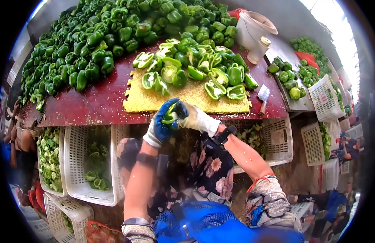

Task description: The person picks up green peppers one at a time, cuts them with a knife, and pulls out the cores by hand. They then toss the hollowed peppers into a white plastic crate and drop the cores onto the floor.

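Note:
Just in front of the table edge, my left hand [160, 126], in a blue-and-white glove, is wrapped round a cut green bell pepper [169, 116]. Its pale inside faces up between the fingers. My right hand [195, 119], in a white glove with dark fingertips, meets the pepper from the other side with curled fingers; what lies under the fingertips is hidden. Beyond both hands, cut pepper halves [215, 89] lie heaped on a yellow foam mat [143, 99]. A cleaver [263, 97] with a wooden handle rests right of the mat.
Whole green peppers [90, 40] are piled on the red table [66, 105]. A white bucket [252, 30] and a plastic jar [259, 49] stand at the back right. White crates [114, 162] holding pepper pieces sit below the table edge. Other people work at both sides.

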`<act>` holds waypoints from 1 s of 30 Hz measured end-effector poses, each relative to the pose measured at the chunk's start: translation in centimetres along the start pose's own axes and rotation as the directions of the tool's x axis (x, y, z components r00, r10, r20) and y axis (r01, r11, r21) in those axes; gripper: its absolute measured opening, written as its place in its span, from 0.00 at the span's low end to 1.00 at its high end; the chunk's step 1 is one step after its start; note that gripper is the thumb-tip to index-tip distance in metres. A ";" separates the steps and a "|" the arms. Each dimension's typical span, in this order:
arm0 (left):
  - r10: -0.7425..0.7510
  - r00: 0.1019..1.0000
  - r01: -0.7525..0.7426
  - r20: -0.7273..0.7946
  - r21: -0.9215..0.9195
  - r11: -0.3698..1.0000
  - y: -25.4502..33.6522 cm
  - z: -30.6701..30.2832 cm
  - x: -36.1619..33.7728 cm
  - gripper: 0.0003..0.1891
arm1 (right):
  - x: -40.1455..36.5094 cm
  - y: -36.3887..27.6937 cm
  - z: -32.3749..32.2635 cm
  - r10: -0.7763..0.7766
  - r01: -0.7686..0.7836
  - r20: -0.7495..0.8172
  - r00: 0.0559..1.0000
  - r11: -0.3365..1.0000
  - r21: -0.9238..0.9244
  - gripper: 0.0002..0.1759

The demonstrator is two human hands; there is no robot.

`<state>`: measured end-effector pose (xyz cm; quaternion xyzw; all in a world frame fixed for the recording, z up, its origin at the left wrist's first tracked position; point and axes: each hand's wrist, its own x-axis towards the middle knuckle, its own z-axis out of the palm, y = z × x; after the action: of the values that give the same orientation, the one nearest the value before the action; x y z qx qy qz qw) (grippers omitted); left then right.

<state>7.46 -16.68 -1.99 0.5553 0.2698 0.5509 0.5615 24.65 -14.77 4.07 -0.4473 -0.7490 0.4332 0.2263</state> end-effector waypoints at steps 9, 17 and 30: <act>0.325 0.933 -0.359 0.154 0.336 0.871 -1.9 -1.9 0.2 0.32 | 0.0 2.1 2.8 -0.136 0.135 0.021 0.990 0.928 -0.346 0.42; -0.088 0.982 0.068 -0.167 -0.122 0.990 -5.0 -1.9 -0.2 0.20 | -0.9 1.4 3.3 -0.241 0.238 0.044 0.969 0.882 -0.406 0.34; -0.191 0.967 0.073 -0.168 -0.538 0.840 -2.3 -1.2 0.9 0.20 | -0.9 1.4 5.1 -0.300 0.132 -0.090 0.950 0.644 -0.754 0.27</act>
<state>7.35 -15.00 -4.11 0.2969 0.2049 0.6201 0.6967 21.98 -17.50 0.25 -0.4495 -0.8801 0.0136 0.1525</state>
